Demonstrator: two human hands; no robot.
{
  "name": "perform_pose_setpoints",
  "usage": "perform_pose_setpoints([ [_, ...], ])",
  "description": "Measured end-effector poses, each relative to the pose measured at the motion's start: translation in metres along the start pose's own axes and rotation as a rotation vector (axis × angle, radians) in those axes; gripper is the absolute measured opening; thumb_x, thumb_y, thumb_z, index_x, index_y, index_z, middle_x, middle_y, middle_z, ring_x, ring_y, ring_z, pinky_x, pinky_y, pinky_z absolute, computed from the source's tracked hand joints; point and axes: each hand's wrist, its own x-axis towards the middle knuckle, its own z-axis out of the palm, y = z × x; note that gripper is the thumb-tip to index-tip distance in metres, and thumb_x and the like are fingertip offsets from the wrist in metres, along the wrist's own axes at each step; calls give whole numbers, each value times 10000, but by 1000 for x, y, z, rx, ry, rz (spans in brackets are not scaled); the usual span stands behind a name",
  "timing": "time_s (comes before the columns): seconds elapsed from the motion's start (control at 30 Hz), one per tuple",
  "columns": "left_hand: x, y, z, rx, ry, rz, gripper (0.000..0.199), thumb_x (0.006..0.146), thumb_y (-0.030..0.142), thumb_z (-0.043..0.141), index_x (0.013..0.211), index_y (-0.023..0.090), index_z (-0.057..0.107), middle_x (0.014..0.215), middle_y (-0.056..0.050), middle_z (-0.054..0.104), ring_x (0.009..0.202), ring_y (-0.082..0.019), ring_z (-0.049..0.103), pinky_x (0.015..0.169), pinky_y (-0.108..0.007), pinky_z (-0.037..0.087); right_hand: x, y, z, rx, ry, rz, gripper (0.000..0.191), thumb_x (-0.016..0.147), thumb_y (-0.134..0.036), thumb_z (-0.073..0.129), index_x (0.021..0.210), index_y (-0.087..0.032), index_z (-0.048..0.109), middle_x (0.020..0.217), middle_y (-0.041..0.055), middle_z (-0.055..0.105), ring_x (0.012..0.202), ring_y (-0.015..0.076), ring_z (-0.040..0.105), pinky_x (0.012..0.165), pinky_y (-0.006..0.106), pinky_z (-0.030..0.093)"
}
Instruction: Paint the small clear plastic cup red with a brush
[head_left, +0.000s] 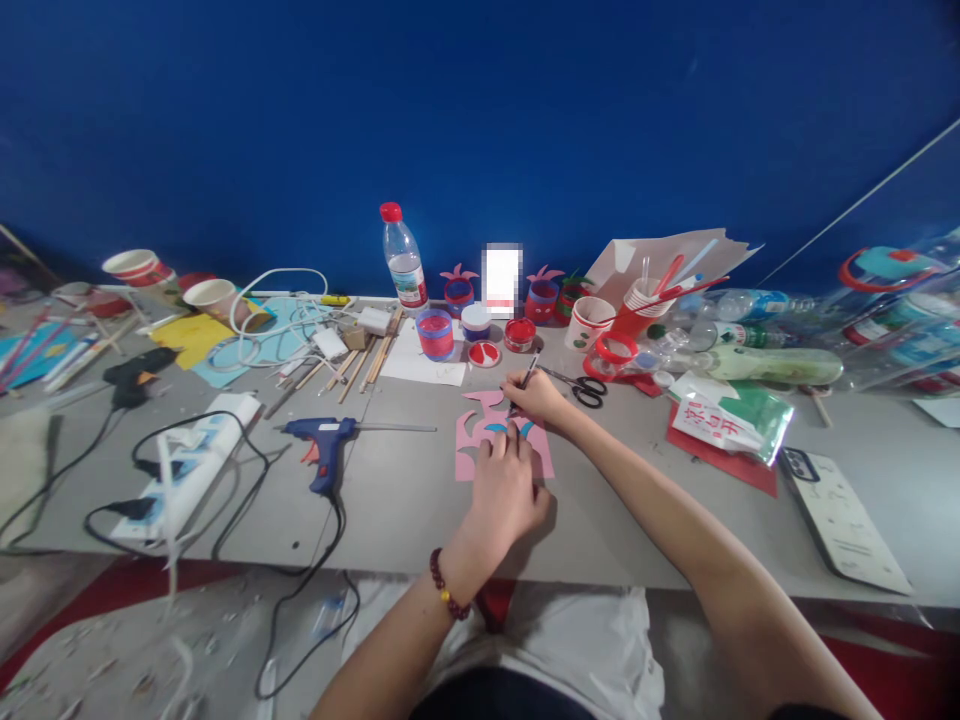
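Observation:
A pink sheet of paper (pixel 465 465) with curved cut-outs along its edges lies on the grey table in front of me. My left hand (pixel 506 490) rests on it, fingers stretched out and pressing a small blue curved paper piece (pixel 496 427) flat. Above it, my right hand (pixel 534 393) grips a pen (pixel 532 366), its tip down by the blue piece and partly hidden by the fingers. Just right of that hand lie black-handled scissors (pixel 589 390).
A blue hot glue gun (pixel 324 440) and a white power strip (pixel 191 465) lie to the left with cables. Behind are a red-capped bottle (pixel 405 265), an open red paint jar (pixel 519 335) and a painted cup (pixel 436 335). Plastic bottles (pixel 772 362) and a phone (pixel 844 520) are at right.

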Motion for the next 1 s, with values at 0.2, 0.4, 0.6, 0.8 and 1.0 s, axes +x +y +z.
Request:
perform_pose_setpoints([
  [0.2, 0, -3, -3, 0, -24, 3, 640, 820, 315, 530, 1382, 10, 541, 1515, -250, 489, 1267, -366, 514, 1010, -487, 432, -1, 6, -1, -8, 20, -4, 275, 673, -338, 536, 531, -227, 329, 469, -85, 317, 463, 65, 357, 420, 187, 374],
  [0.4, -1, -3, -5, -4, -32, 3, 660, 818, 306, 516, 1397, -10, 528, 1526, -250, 480, 1270, -364, 517, 1009, -481, 435, -2, 9, -2, -26, 45, -2, 278, 677, -344, 544, 538, -228, 334, 478, -83, 316, 473, 72, 373, 424, 189, 360],
  [0.6, -2, -3, -5, -11, -35, 2, 674, 814, 298, 515, 1409, -17, 517, 1526, -248, 481, 1284, -364, 514, 1020, -477, 431, -4, 5, -2, -16, 46, 9, 271, 661, -353, 549, 535, -228, 344, 477, -84, 325, 475, 75, 375, 427, 193, 382],
  [0.8, -1, -3, -5, -15, -28, 12, 646, 819, 289, 515, 1387, -18, 535, 1517, -257, 487, 1273, -362, 522, 1013, -478, 437, -7, 5, -1, 9, 63, 21, 281, 682, -370, 563, 550, -229, 360, 487, -86, 320, 463, 77, 386, 427, 203, 410],
  [1.0, 0, -4, -5, -9, -44, 11, 656, 824, 301, 519, 1398, -16, 526, 1518, -250, 489, 1289, -356, 518, 1021, -468, 438, -10, 5, 0, 16, 88, 19, 289, 686, -384, 566, 551, -228, 364, 499, -84, 317, 457, 77, 399, 438, 206, 414],
])
